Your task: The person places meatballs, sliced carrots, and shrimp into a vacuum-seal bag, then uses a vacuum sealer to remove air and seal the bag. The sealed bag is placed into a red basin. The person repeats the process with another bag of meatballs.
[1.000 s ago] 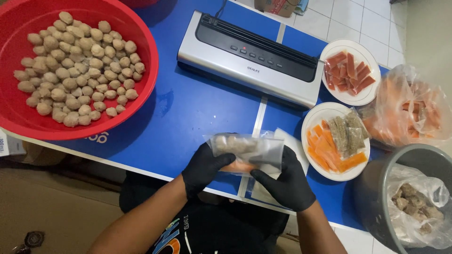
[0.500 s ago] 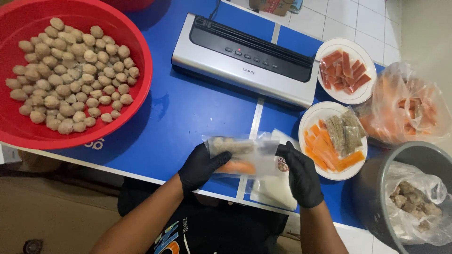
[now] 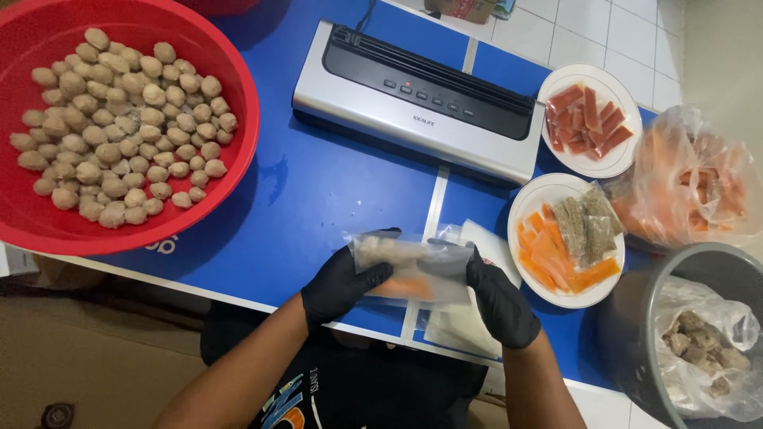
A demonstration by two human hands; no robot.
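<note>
A: In the head view, what do your hands have?

B: Both are in black gloves and both are clamped on the same clear bag [image 3: 413, 268]. Your left hand [image 3: 343, 284] pinches its left end, fingers curled over the top edge. Your right hand [image 3: 499, 300] grips the right end, thumb on the top face.

A: Where is that bag, taking the sealer as the mark?

B: The sealer [image 3: 421, 99] is the grey and black machine lying across the blue table [image 3: 318, 199]. You hold the bag in front of it, toward your body, near the table's front edge. Inside you can see pale round pieces along the far side and an orange strip along the near side.

A: What lies under the bag?

B: A small stack of flat empty bags [image 3: 469, 318], just past your right hand. Whether the held bag touches them, you cannot tell.

A: And around the sealer?

B: Left of it sits the red basin [image 3: 230, 111], full of brown meatballs [image 3: 119, 127]. Right of it, at its end, is a white plate [image 3: 612, 83] with red strips. Nearer you from that, a second plate [image 3: 524, 199] carries orange slices and brown-grey pieces. Farther right, a clear sack [image 3: 691, 183] of orange food sits above a grey bucket [image 3: 636, 318] lined with plastic.
</note>
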